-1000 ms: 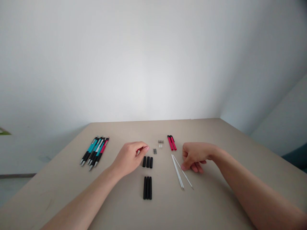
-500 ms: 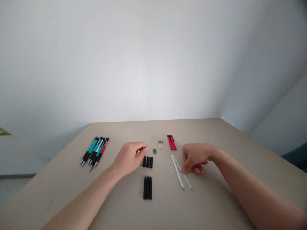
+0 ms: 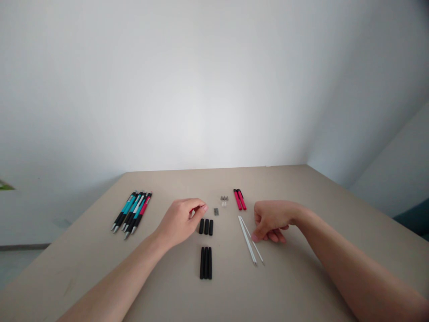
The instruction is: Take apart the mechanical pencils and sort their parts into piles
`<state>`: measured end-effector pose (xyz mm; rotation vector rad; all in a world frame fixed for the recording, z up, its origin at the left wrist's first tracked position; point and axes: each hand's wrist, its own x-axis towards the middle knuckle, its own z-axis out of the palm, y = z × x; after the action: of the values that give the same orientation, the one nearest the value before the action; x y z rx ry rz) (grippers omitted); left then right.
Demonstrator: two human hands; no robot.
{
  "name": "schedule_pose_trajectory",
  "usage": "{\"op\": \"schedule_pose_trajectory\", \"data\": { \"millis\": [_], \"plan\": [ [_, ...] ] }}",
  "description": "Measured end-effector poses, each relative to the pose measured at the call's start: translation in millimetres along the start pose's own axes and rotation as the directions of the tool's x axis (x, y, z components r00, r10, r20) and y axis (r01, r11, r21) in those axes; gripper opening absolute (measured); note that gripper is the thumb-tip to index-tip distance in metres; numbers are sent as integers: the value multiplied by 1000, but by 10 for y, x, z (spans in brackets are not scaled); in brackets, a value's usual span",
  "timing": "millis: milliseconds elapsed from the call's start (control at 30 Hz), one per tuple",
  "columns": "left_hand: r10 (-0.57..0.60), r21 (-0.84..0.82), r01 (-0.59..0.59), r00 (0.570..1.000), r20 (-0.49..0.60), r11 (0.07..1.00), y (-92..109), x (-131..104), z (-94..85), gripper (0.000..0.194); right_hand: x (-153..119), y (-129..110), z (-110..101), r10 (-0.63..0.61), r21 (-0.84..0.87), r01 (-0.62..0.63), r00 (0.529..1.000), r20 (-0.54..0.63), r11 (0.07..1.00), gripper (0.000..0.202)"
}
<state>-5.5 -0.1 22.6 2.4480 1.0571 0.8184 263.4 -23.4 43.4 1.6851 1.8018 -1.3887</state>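
My right hand (image 3: pixel 271 222) has its thumb and finger on the right-most of the thin white refills (image 3: pixel 247 242), which lie on the table with their tips toward me. My left hand (image 3: pixel 183 220) hovers with thumb and fingertips pinched together, left of the small springs (image 3: pixel 216 211); whatever is between them is too small to make out. Just below its fingertips are three short black grips (image 3: pixel 206 227), and nearer me lie three longer black tubes (image 3: pixel 206 263). Two red pen barrels (image 3: pixel 239 199) lie beyond the refills.
Several assembled pens (image 3: pixel 133 213), blue, white and red, lie at the left of the beige table (image 3: pixel 174 290). Three small metal cones (image 3: pixel 224 197) and small white pieces (image 3: pixel 224 204) are behind the springs. A white wall (image 3: pixel 201 89) stands behind the table.
My right hand has moved slightly left, and the right-most refill has swung in closer to the other refills. My left hand has stayed in place.
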Motion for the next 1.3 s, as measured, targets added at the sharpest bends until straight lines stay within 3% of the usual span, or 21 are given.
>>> {"op": "schedule_pose_trajectory", "data": {
  "millis": [1300],
  "plan": [
    [2, 8, -2, 1000, -2, 1000, -36, -3, 18, 27, -21, -66, 25, -5, -5, 5, 999, -41, 1000, 35]
  ]
}}
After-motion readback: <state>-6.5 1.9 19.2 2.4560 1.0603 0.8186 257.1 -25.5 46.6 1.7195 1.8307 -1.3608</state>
